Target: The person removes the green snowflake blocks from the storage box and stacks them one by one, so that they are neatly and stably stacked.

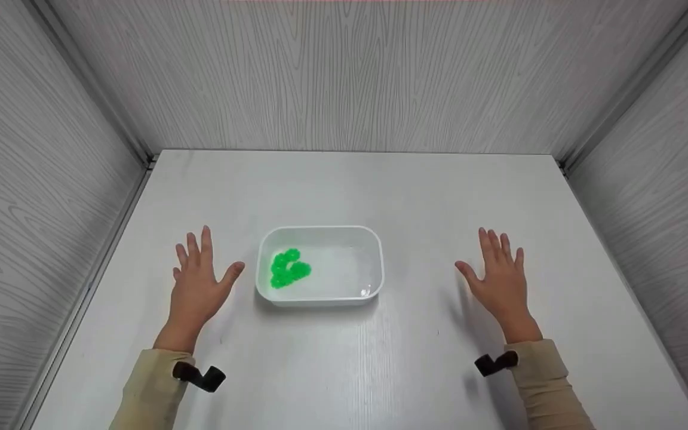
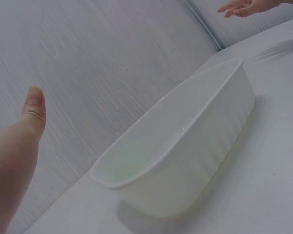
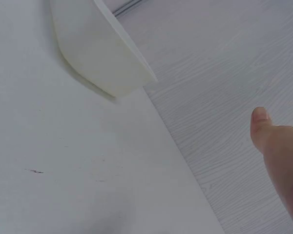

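Note:
A white rectangular plastic tub [image 1: 320, 300] with rounded corners stands on the table between the two hands. Several bright green round pieces [image 1: 282, 273] lie clustered at its left end; their exact kind cannot be made out. My left hand [image 1: 196, 286] is held out to the left of the tub, fingers straight and thumb spread, touching nothing. To the right, farther from the tub, my right hand [image 1: 502, 283] is likewise spread and holds nothing. The left wrist view shows the tub's side wall [image 2: 200, 151] and my left thumb; the right wrist view catches a tub corner [image 3: 102, 53].
The white table [image 1: 344, 358] is bounded by a wood-grain panel [image 1: 344, 77] at the back and similar panels on the left [image 1: 33, 179] and right [image 1: 654, 179]. A small black device [image 1: 200, 376] sits on each sleeve cuff.

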Available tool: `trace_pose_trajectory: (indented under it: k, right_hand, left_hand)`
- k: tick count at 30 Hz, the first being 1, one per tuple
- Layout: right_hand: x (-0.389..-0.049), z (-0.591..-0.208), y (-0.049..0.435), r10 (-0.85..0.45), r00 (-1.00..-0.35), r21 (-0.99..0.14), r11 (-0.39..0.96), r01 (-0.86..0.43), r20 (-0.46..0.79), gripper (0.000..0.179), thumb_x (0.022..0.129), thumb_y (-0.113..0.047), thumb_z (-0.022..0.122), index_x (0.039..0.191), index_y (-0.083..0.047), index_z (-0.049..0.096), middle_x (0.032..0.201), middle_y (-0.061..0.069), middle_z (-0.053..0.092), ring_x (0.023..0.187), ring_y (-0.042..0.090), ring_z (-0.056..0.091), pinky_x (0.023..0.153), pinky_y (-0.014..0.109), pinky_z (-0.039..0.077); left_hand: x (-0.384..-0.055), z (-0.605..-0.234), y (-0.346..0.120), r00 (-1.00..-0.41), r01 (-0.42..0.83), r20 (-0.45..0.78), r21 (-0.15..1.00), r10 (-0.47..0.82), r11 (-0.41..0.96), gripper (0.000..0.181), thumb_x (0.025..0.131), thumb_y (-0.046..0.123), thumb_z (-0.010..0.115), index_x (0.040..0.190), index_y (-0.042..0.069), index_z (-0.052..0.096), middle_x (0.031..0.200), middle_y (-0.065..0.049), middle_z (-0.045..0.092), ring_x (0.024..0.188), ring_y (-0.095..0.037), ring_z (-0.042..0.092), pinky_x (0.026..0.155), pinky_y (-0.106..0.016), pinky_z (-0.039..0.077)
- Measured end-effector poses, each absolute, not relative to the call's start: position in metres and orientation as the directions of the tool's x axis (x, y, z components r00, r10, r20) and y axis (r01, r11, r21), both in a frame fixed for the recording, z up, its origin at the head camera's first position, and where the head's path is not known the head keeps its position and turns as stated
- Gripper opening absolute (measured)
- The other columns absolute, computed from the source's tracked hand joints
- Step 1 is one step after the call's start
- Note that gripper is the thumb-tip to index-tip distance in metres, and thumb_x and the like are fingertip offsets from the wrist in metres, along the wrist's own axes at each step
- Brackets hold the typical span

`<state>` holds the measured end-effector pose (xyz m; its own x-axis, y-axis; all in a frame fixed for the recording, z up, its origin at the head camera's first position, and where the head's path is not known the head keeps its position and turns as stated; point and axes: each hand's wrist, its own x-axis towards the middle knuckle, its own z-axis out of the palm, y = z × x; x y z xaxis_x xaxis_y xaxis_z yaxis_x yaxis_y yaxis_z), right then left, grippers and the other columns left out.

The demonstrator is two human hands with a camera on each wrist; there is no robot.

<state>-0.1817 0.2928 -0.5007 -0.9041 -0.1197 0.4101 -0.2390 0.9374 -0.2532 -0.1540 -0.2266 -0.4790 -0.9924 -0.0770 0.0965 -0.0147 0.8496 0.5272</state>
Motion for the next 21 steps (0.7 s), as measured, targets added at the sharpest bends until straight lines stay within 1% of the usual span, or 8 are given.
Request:
trace_pose_trajectory:
  k: [3, 6, 10, 13, 16, 18, 21]
  right_hand:
    - [-0.184, -0.505, 0.287, -0.142, -0.846, -0.245, 0.921, -0.303, 0.513, 0.074, 0.087, -0.048, 0.058, 0.143, -0.006, 0.035, 0.140, 0.020, 0.041, 0.132, 0.039, 0.029, 0.106, 0.059, 0.014]
    - [-0.186, -0.506, 0.280, -0.162, -0.792, -0.241, 0.900, -0.363, 0.589, 0.069, 0.089, -0.048, 0.056, 0.140, -0.004, 0.040, 0.136, 0.018, 0.046, 0.128, 0.038, 0.036, 0.105, 0.057, 0.018]
    - [-0.191, -0.505, 0.268, -0.179, -0.731, -0.240, 0.870, -0.430, 0.658, 0.065, 0.089, -0.046, 0.057, 0.136, -0.002, 0.045, 0.130, 0.018, 0.052, 0.123, 0.038, 0.043, 0.101, 0.057, 0.028]
    - [-0.195, -0.505, 0.260, -0.183, -0.714, -0.250, 0.855, -0.455, 0.676, 0.062, 0.088, -0.040, 0.062, 0.134, -0.001, 0.047, 0.128, 0.018, 0.054, 0.121, 0.037, 0.045, 0.097, 0.056, 0.034]
    - [-0.198, -0.504, 0.250, -0.192, -0.712, -0.258, 0.843, -0.472, 0.676, 0.061, 0.086, -0.035, 0.065, 0.134, -0.001, 0.047, 0.127, 0.019, 0.054, 0.120, 0.038, 0.046, 0.094, 0.054, 0.038]
    - [-0.200, -0.502, 0.242, -0.200, -0.710, -0.267, 0.831, -0.488, 0.675, 0.061, 0.083, -0.030, 0.069, 0.133, -0.001, 0.048, 0.126, 0.019, 0.054, 0.119, 0.038, 0.047, 0.093, 0.053, 0.039]
    - [-0.201, -0.500, 0.230, -0.223, -0.708, -0.262, 0.821, -0.507, 0.670, 0.058, 0.085, -0.029, 0.067, 0.132, 0.000, 0.049, 0.124, 0.020, 0.056, 0.116, 0.037, 0.050, 0.091, 0.051, 0.041]
  left_hand:
    - [-0.154, -0.481, -0.225, -0.995, -0.022, 0.066, 0.571, -0.072, 0.821, 0.094, 0.087, 0.065, 0.044, 0.150, 0.016, -0.006, 0.152, -0.023, -0.004, 0.137, -0.040, -0.009, 0.098, -0.069, 0.010]
    - [-0.154, -0.484, -0.225, -0.997, -0.027, 0.044, 0.613, -0.068, 0.790, 0.091, 0.088, 0.064, 0.043, 0.150, 0.018, -0.005, 0.153, -0.020, -0.003, 0.138, -0.039, -0.005, 0.098, -0.068, 0.016]
    - [-0.157, -0.487, -0.227, -0.994, -0.025, 0.063, 0.659, -0.088, 0.752, 0.084, 0.091, 0.058, 0.045, 0.151, 0.019, 0.001, 0.154, -0.016, 0.003, 0.139, -0.037, 0.004, 0.099, -0.065, 0.021]
    - [-0.161, -0.491, -0.227, -0.990, -0.020, 0.089, 0.688, -0.112, 0.725, 0.079, 0.092, 0.056, 0.044, 0.151, 0.017, 0.008, 0.154, -0.014, 0.011, 0.139, -0.034, 0.011, 0.105, -0.058, 0.018]
    - [-0.163, -0.494, -0.227, -0.989, -0.017, 0.091, 0.723, -0.119, 0.691, 0.077, 0.092, 0.056, 0.042, 0.151, 0.016, 0.012, 0.153, -0.011, 0.016, 0.139, -0.032, 0.015, 0.108, -0.052, 0.017]
    - [-0.165, -0.496, -0.227, -0.991, -0.020, 0.074, 0.751, -0.114, 0.660, 0.076, 0.092, 0.057, 0.041, 0.150, 0.017, 0.014, 0.153, -0.010, 0.018, 0.138, -0.032, 0.017, 0.107, -0.050, 0.020]
    - [-0.166, -0.499, -0.227, -0.996, -0.034, 0.026, 0.796, -0.089, 0.604, 0.073, 0.092, 0.056, 0.042, 0.150, 0.020, 0.015, 0.152, -0.012, 0.020, 0.137, -0.034, 0.020, 0.105, -0.050, 0.026]
